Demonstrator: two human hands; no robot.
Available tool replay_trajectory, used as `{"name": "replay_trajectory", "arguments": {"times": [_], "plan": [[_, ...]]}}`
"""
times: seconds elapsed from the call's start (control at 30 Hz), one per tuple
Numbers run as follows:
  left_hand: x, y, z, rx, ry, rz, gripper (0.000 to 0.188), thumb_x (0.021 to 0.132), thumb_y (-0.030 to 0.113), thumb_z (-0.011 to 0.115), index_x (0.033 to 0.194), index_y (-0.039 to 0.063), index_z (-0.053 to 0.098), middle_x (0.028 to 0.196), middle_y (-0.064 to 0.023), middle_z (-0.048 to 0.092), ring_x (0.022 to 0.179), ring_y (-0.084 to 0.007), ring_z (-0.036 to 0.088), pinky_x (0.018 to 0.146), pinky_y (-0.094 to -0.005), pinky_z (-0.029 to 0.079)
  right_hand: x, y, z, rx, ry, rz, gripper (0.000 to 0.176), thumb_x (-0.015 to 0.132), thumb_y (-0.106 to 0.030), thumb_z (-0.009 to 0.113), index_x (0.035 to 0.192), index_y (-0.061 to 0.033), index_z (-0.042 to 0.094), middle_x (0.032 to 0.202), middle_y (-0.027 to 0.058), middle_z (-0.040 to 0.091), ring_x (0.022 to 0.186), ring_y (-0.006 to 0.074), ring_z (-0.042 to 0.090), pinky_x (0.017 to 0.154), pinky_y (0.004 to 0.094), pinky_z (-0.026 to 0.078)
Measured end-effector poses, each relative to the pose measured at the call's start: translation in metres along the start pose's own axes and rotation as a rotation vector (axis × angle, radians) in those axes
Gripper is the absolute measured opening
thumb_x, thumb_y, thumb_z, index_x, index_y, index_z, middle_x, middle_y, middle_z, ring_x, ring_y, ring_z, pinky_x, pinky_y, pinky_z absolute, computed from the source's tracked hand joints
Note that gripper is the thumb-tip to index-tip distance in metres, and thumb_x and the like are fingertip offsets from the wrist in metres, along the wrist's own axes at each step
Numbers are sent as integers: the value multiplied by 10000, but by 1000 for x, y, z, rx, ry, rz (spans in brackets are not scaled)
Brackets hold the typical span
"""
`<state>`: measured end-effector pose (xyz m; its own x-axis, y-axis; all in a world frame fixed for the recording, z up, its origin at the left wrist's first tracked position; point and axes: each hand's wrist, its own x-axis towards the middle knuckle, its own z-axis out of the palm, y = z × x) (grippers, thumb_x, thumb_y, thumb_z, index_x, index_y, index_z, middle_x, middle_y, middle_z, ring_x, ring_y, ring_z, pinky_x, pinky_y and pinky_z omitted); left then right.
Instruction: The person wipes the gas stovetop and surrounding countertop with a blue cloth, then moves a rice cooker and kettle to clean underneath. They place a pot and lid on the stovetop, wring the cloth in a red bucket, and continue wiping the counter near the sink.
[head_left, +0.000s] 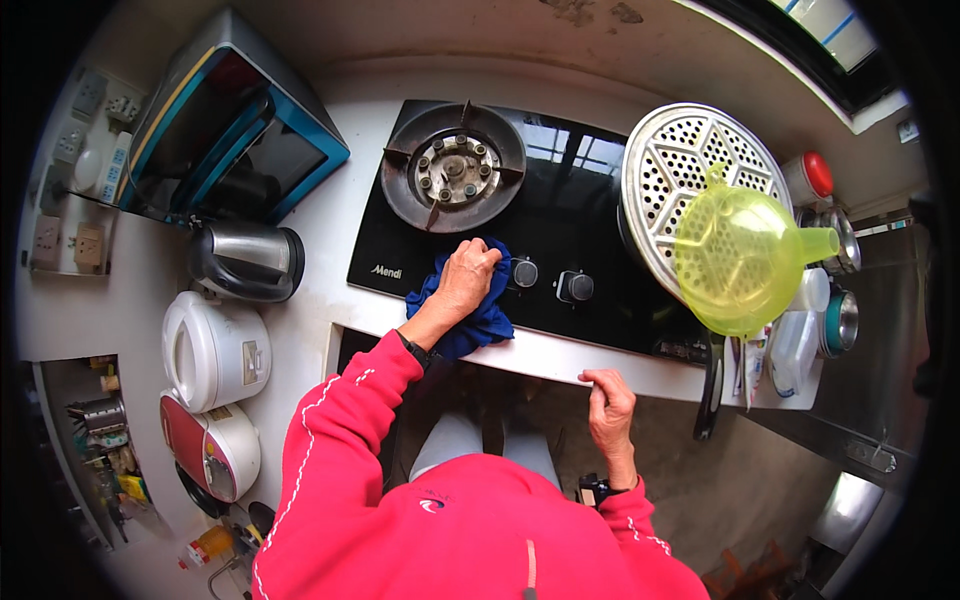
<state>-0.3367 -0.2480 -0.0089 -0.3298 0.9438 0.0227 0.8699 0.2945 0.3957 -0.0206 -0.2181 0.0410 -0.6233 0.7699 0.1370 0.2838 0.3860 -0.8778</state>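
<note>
A blue cloth (480, 319) is bunched under my left hand (469, 274), whose fingers grip it on the black glass gas hob (435, 262), left of the two control knobs (551, 281). Part of the cloth hangs over the white counter edge. Just beyond that hand is the left burner (454, 169) with its round black pan support. My right hand (611, 409) hovers by the counter's front edge, fingers loosely bent, holding nothing.
A perforated metal steamer plate (652, 172) covers the hob's right side, with a translucent green funnel (739, 259) on it. A black handle (710, 390) juts past the counter edge. Left stand an electric kettle (247, 259), a white rice cooker (217, 352) and a blue-fronted oven (240, 142).
</note>
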Motion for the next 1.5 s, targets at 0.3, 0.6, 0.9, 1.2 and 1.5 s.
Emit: {"name": "replay_trajectory", "arguments": {"times": [0.3,0.6,0.9,1.2,1.5], "plan": [[42,6,12,-582,-184,138,311,995,235,416,1129,30,608,1033,-153,662,996,-324,609,893,-397,462,0,16,-14,42,-28,54,265,806,158,490,954,8,650,849,120,677,804,257,653,741,316,514],[-51,18,-12,-262,-71,-15,377,908,108,515,1270,6,538,1155,-186,596,1080,-343,550,926,-436,422,4,28,-14,87,-69,73,238,796,134,519,947,0,645,856,116,671,824,279,648,729,343,516],[-62,105,37,-374,-204,85,733,898,219,561,1472,-83,220,1503,-297,272,1420,-421,258,1160,-437,241,6,33,-15,67,-98,51,259,806,154,499,956,6,648,845,119,673,796,262,650,726,323,511],[13,111,68,-759,-55,-161,825,993,607,303,1501,-32,180,1470,-238,351,1367,-352,357,1130,-420,246,2,33,-27,56,-64,65,268,791,160,502,958,7,646,845,119,673,799,264,651,723,328,515],[-23,114,68,-531,22,-102,907,941,523,521,1458,-119,142,1446,-278,402,1327,-405,351,1102,-471,281,-1,32,-31,55,-55,57,252,812,158,499,963,16,643,854,124,676,799,252,654,734,314,514]]}}
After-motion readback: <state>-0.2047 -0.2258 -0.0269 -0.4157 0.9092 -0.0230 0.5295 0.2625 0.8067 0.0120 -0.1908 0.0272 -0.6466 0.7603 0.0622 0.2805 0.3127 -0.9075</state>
